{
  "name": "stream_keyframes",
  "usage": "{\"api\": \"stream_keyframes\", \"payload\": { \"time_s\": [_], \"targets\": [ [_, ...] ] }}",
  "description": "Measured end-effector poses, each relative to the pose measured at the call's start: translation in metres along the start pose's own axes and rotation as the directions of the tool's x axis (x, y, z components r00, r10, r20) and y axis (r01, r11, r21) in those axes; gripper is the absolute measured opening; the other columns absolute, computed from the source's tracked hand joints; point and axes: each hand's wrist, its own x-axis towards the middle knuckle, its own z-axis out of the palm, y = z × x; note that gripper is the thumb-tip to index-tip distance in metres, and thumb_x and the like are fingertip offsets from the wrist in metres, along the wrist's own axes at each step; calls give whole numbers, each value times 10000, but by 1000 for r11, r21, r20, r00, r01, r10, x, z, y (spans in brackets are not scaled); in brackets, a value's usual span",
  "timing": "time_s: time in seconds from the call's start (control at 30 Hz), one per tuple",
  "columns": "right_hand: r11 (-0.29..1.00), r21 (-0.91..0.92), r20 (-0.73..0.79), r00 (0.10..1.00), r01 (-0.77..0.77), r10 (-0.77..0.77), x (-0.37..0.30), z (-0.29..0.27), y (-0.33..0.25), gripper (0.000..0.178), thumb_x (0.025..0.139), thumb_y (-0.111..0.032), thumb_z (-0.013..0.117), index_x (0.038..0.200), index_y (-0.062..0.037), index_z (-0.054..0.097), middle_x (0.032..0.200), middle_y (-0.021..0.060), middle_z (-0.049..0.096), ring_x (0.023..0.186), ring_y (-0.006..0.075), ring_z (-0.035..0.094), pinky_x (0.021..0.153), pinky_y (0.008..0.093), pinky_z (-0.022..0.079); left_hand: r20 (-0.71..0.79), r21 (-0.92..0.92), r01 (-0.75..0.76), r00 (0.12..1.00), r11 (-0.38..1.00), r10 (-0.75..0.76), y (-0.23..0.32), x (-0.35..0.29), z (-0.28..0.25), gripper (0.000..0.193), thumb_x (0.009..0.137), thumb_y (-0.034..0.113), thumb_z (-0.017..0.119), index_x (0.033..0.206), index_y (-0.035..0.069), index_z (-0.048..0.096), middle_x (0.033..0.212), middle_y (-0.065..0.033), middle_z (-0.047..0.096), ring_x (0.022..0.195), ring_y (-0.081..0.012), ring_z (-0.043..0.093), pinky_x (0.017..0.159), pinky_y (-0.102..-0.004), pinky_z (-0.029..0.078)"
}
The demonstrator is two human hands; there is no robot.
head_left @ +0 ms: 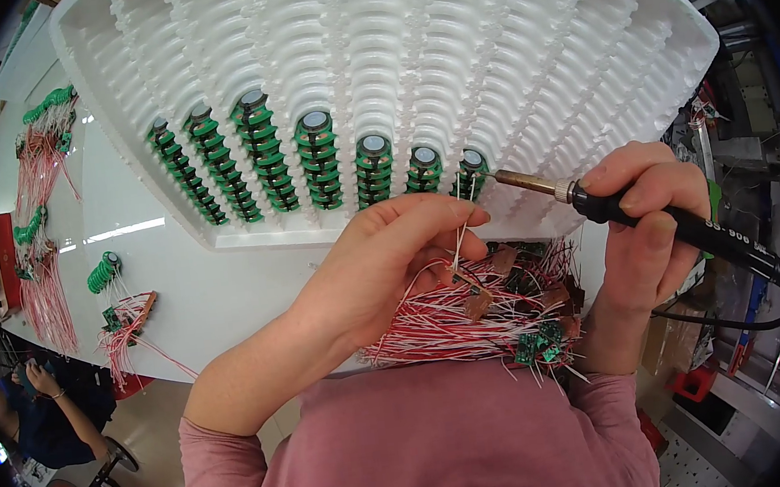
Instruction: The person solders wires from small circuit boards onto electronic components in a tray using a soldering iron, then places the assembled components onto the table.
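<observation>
Left fingers (449,217) are pinched on a thin white wire (458,237), keeping it upright to meet the iron. Right hand (646,219) is clenched round the black soldering iron (650,214), tip at the last green coil stack (470,175), front edge of the white tray (579,56). Wired boards (481,314) are heaped at the counter's (167,265) near edge.

The scene was brightly and evenly lit from overhead. White streaks of glare lay on the glossy desk (143,258), and the white moulded tray (408,44) looked nearly washed out. Shadows were soft and faint. Fisheye distortion bent straight edges toward a black rim. The centre was sharp; the margins were softer.
</observation>
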Motion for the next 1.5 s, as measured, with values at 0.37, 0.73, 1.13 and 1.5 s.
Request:
{"api": "stream_keyframes", "payload": {
  "time_s": [0.37,0.73,1.13,1.5],
  "targets": [
    [1000,20,16,1000,9,-10,0,-1,2,259,819,-277,533,800,-33,451,778,156,545,674,157,509,636,247,422,6,-5,1,1000,1000,-1,1,0,-1,217,800,182,538,912,1,575,700,-50,597,640,-108,557,581,-222,456],
    [994,110,-9,1000,7,-6,1,-9,0,233,809,-243,543,808,-30,449,796,160,542,675,148,499,641,242,418,48,665,-473,799,578,599,-9,-6,3,163,828,59,530,956,-31,576,826,-52,607,717,-66,545,620,-188,433],
    [1000,-14,-36,999,-27,26,5,-17,-7,370,831,-400,493,766,-53,384,738,129,493,625,152,459,556,242,390,-51,309,-321,934,895,353,-3,-8,17,255,824,81,551,1063,-6,541,930,-62,599,875,-106,558,737,-200,444],
    [993,-44,-62,993,-108,105,15,-3,-15,417,804,-455,515,750,-63,384,732,114,500,633,138,463,572,233,384,72,-43,-89,993,995,92,-4,11,9,256,848,191,512,1023,12,565,771,4,575,524,-14,346,439,-158,248]
  ]
}}
